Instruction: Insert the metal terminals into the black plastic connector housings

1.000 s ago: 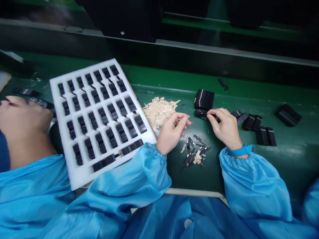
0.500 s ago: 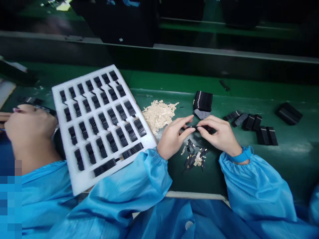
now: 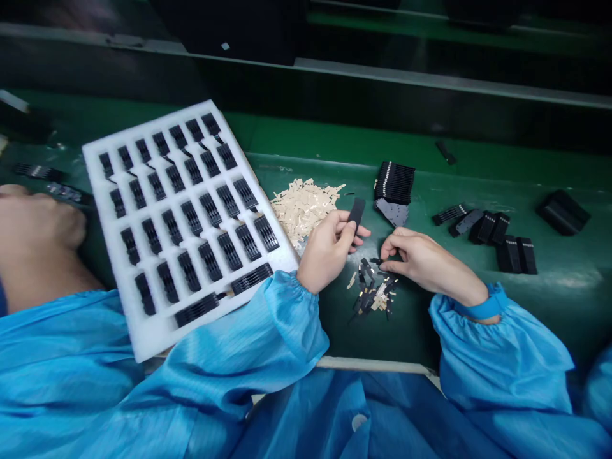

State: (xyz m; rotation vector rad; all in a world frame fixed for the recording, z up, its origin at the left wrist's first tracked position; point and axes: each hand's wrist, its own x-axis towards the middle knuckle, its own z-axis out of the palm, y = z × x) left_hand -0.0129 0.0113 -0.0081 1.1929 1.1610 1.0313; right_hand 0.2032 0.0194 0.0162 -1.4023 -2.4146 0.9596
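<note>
My left hand (image 3: 327, 248) holds a flat black strip part (image 3: 356, 215) upright between thumb and fingers, just right of a heap of cream paper-like scraps (image 3: 302, 210). My right hand (image 3: 415, 255) reaches down with its fingertips at the top of a small pile of black parts with cream bits (image 3: 373, 293). A small black piece lies at those fingertips, and I cannot tell whether they grip it. A white foam tray (image 3: 157, 338) with rows of black parts in its slots lies left of my left hand.
A stack of black parts (image 3: 394, 183) stands behind my hands on the green bench (image 3: 421, 338), with more black parts (image 3: 497, 239) to the right. A co-worker's hand (image 3: 38, 220) in a blue sleeve lies at the far left. A metal rail (image 3: 382, 76) runs along the back.
My hands have moved apart. The black strip stays in my left hand, now upright, and my right hand has dropped toward the small pile. The view has shifted slightly.
</note>
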